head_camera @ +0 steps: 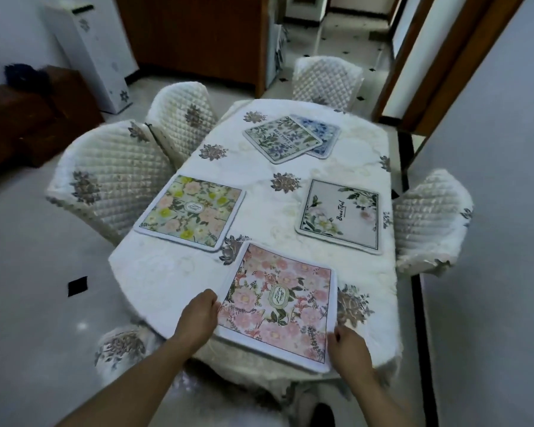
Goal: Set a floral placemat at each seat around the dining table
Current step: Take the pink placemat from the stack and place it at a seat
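Observation:
A pink floral placemat (279,303) lies at the near end of the white-clothed dining table (259,180), its near edge past the table's rim. My left hand (198,318) grips its left edge and my right hand (349,346) grips its near right corner. A yellow-and-pink floral placemat (191,212) lies at the left seat. A pale placemat with green leaves (341,215) lies at the right seat. At the far end, a green-and-blue floral placemat (282,138) lies overlapping a blue floral placemat (322,138).
Quilted white chairs stand around the table: two on the left (111,177) (179,118), one at the far end (327,81), one on the right (429,220), one near me (121,349). A dark wooden cabinet (198,38) and a white box (90,47) stand behind.

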`<control>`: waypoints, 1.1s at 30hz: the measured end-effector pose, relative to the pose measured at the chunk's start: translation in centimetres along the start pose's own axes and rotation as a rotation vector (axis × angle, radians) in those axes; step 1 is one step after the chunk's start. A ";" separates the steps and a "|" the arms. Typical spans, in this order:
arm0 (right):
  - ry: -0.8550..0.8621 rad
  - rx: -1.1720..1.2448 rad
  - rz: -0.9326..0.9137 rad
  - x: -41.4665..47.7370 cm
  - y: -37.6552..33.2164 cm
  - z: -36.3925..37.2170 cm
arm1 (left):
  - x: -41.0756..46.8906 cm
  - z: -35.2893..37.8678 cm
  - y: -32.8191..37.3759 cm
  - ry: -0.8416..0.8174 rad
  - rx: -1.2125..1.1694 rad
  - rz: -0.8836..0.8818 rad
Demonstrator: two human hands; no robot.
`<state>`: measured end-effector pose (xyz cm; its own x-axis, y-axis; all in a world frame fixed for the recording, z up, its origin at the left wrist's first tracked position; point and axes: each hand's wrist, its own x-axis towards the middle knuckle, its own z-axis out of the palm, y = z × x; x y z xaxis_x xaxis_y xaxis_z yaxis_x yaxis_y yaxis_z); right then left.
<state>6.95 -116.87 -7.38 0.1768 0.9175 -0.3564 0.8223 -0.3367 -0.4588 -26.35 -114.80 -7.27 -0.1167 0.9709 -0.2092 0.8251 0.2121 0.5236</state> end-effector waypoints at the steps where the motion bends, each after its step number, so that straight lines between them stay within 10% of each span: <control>1: 0.020 0.006 0.018 -0.5 -0.2 0.5 | 0.0 -0.1 -0.4 -0.004 -0.003 0.002; 33: -0.054 -0.151 0.139 1.9 -2.2 3.7 | 2.0 3.0 -3.9 -0.114 0.370 -0.231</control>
<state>3.47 -115.17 -10.08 0.2685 0.8503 -0.4527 0.8642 -0.4202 -0.2767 -28.14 -114.02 -12.21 -0.2762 0.8800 -0.3864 0.9293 0.3471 0.1262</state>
